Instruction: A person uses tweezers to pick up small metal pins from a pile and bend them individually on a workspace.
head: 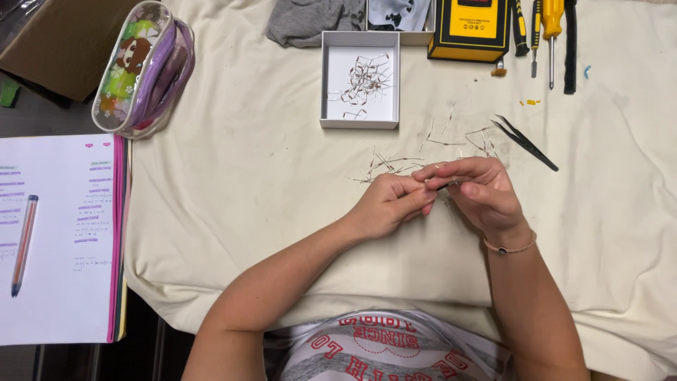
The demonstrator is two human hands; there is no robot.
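I see left hand (388, 203) & right hand (479, 190) pinching one resistor (451, 182); bent ones in white box (326, 77), loose pile (395, 166) below box left.

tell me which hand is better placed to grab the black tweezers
Right, probably. The tweezers lie on the cloth just beyond the right hand, on its own side. The left hand sits farther off and would have to cross over the right.
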